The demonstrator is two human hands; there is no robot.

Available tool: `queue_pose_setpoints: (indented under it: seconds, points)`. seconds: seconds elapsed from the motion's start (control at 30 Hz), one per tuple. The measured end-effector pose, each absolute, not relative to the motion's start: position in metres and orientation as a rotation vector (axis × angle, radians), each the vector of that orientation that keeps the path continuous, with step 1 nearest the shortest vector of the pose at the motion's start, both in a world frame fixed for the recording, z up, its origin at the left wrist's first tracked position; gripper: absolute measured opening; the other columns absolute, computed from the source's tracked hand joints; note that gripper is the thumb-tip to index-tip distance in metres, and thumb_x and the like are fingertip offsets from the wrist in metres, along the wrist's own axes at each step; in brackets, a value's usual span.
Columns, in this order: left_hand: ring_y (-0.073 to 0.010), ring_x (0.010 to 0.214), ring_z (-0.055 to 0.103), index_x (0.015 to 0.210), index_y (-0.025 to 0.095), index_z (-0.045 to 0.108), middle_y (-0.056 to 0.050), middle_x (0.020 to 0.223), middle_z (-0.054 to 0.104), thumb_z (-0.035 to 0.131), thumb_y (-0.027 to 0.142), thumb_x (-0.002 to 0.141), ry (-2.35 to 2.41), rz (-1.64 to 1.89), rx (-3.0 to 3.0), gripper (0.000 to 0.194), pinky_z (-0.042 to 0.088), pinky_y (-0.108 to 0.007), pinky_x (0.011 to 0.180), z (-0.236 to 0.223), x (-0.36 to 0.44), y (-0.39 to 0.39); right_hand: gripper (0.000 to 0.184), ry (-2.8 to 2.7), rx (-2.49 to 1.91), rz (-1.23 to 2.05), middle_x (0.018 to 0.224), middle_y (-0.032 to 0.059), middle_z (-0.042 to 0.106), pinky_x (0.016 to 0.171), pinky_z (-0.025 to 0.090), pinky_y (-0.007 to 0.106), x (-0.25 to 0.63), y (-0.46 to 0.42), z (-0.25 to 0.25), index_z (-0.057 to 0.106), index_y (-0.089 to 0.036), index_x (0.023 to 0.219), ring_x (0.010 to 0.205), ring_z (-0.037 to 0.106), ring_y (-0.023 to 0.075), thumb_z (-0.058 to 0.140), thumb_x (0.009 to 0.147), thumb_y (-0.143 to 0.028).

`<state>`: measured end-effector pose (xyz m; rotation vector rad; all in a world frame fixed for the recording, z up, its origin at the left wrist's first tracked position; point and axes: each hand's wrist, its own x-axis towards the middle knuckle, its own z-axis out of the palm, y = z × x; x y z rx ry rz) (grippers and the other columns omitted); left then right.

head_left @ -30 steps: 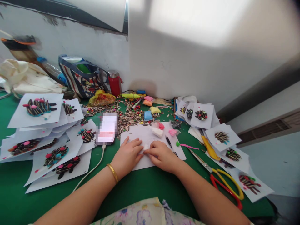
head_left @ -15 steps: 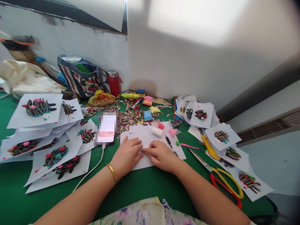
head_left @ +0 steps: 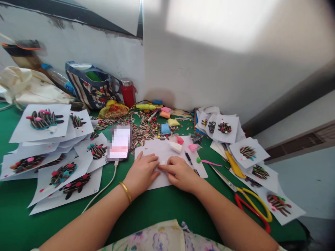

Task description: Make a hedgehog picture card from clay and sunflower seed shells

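Note:
My left hand (head_left: 143, 173) lies palm down on a white sheet of paper (head_left: 161, 182), its fingers stretched out and the thumb apart. Opposite it, my right hand (head_left: 181, 173) rests on the same sheet with the index finger extended and the other fingers bent under. Between the fingertips is a small, flat patch of white modelling clay (head_left: 163, 162), with faint drawn lines around it. Both hands touch the paper close to this patch. A white clay block (head_left: 176, 147) and pink clay (head_left: 193, 147) sit just beyond, and a black pen (head_left: 188, 158) lies to the right.
Sunflower seeds (head_left: 143, 130) are scattered behind the sheet. A phone (head_left: 119, 143) with a cable stands left. Large scissors (head_left: 240, 191) lie right. Seed-hedgehog pictures (head_left: 47, 122) are piled left, with more pictures (head_left: 247, 153) at right. A red flask (head_left: 127, 93) stands at the wall.
Both hands stay almost in the same place on the paper. The view has shifted very slightly; nothing is visibly picked up or let go.

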<state>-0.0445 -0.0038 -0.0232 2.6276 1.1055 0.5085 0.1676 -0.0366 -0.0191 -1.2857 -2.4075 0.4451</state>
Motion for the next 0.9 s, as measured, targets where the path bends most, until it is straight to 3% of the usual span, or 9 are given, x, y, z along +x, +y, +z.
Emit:
queue_pose_setpoints:
  seconds: [0.2,0.5,0.7,0.9]
  points:
    - [-0.0281,0.124,0.053,0.107,0.022,0.068,-0.01,0.126,0.064,0.06,0.026,0.086,1.082,0.481,2.679,0.022,0.026,-0.06,0.111,-0.022,-0.044,-0.005,0.041,-2.299,-1.256,0.486,0.092,0.0049,0.052,0.082,0.045,0.033,0.177,-0.033,-0.017,0.066,-0.023,0.12,0.088,0.051,0.0179,0.053,0.084,-0.008]
    - [-0.0283,0.123,0.055,0.11,0.025,0.067,-0.008,0.125,0.064,0.059,0.026,0.087,1.083,0.5,2.725,0.024,0.022,-0.062,0.112,-0.02,-0.044,-0.008,0.041,-2.445,-1.288,0.366,0.093,0.0044,0.053,0.083,0.043,0.036,0.179,-0.034,-0.02,0.064,-0.031,0.123,0.089,0.049,0.0186,0.058,0.085,-0.016]
    - [-0.0273,0.123,0.055,0.117,0.021,0.063,-0.01,0.126,0.064,0.061,0.025,0.085,1.089,0.511,2.675,0.032,0.024,-0.057,0.113,-0.022,-0.044,-0.006,0.044,-2.453,-1.3,0.364,0.096,0.0047,0.052,0.084,0.041,0.035,0.177,-0.034,-0.02,0.063,-0.03,0.124,0.09,0.049,0.0188,0.058,0.084,-0.015]
    - [-0.0275,0.123,0.054,0.113,0.022,0.065,-0.009,0.127,0.063,0.06,0.024,0.085,1.1,0.5,2.665,0.028,0.025,-0.057,0.113,-0.02,-0.044,-0.007,0.044,-2.421,-1.318,0.367,0.093,0.0045,0.052,0.083,0.041,0.036,0.175,-0.034,-0.02,0.063,-0.03,0.124,0.089,0.049,0.0192,0.059,0.083,-0.014]
